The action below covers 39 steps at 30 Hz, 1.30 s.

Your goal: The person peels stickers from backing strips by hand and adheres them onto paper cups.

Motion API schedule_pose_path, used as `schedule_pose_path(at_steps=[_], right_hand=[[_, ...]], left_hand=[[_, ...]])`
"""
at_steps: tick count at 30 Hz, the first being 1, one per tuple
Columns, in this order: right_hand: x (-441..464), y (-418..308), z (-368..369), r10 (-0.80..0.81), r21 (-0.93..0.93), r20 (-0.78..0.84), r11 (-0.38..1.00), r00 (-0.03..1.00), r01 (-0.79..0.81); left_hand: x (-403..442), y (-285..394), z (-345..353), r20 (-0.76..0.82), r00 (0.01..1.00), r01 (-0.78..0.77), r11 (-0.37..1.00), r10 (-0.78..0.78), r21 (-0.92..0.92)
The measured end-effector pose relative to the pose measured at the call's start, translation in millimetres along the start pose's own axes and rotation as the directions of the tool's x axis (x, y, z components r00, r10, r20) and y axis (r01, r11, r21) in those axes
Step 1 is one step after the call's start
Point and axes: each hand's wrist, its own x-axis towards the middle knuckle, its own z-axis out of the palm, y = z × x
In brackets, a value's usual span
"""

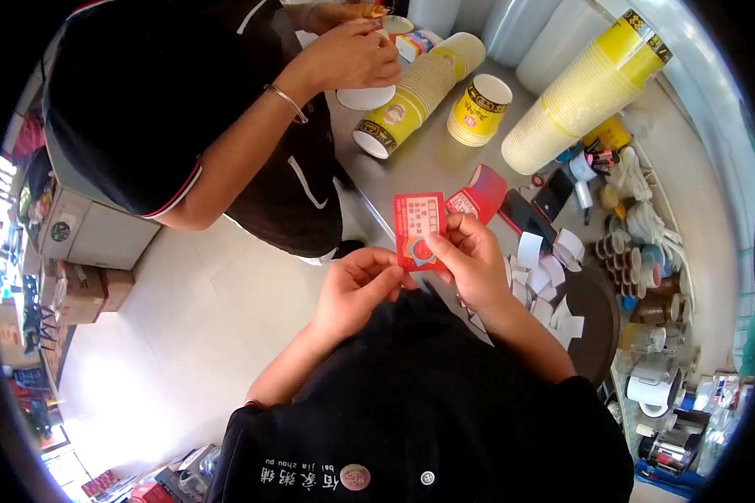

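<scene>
A red printed card (pixel 419 226) with white lettering is held upright in front of my body. My right hand (pixel 476 261) grips its right edge, thumb across the front. At the lower left corner, my left hand (pixel 356 289) pinches the card between thumb and fingers. Just behind my right hand, more red cards (pixel 484 194) lie on the metal table (pixel 377 180). Curled white paper pieces (pixel 545 285) are heaped to the right of my right forearm.
A co-worker (pixel 260 126) stands at the left, hands over a white bowl (pixel 367 98). Stacked yellow paper cups (pixel 419 96) lie on the table, with upright cups (pixel 479 111) beside them and another long stack (pixel 583 92). Dark phones (pixel 554 195) lie near a crowded shelf (pixel 646 251).
</scene>
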Motion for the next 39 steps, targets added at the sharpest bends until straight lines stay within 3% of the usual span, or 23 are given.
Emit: schedule_pose_path(at_steps=[16,19,20,21,22,23,25,31,33,34,36,39], right_hand=[[-8,1,6,-0.063,0.027,-0.005,0.998,0.998,0.063],[-9,6,11,-0.077,-0.078,-0.067,0.994,0.995,0.071],[-11,6,12,-0.304,-0.331,-0.081,0.906,0.949,0.262],[-13,6,12,-0.513,-0.562,-0.036,0.720,0.858,0.407],[-17,3,8,-0.547,-0.538,0.057,0.688,0.835,0.487],[-18,1,7,-0.546,-0.539,0.057,0.688,0.836,0.486],[-21,-3,5,-0.455,-0.399,0.344,0.721,0.822,0.566],[-28,-6,1,-0.428,-0.383,0.300,0.764,0.853,0.518],[-29,-6,-2,-0.430,-0.424,0.305,0.738,0.850,0.525],[-29,-6,-3,-0.434,-0.427,0.289,0.739,0.853,0.521],[-31,-5,-6,-0.438,-0.431,0.265,0.743,0.859,0.512],[-33,-4,-20,-0.318,-0.465,0.204,0.801,0.926,0.377]], left_hand=[[-12,-1,2,-0.027,0.998,-0.052,0.991,0.049,-0.124],[-15,-1,1,0.028,0.995,-0.090,0.987,0.095,-0.133],[-16,2,5,-0.001,0.994,-0.107,0.986,0.107,-0.127],[-17,3,8,-0.029,0.992,-0.123,0.985,0.120,-0.120],[-18,3,9,-0.029,0.992,-0.123,0.985,0.120,-0.121],[-18,3,10,-0.034,0.991,-0.131,0.988,0.129,-0.075],[-19,2,13,-0.034,0.991,-0.134,0.991,0.133,-0.032],[-19,1,25,-0.101,0.982,-0.153,0.985,0.161,0.082],[-16,-3,25,-0.126,0.970,-0.155,0.928,0.207,0.338],[-15,-3,26,-0.122,0.972,-0.151,0.929,0.202,0.339],[-12,-2,29,-0.072,0.943,-0.233,0.797,0.326,0.557],[-6,-6,34,-0.034,0.941,-0.259,0.784,0.336,0.564]])
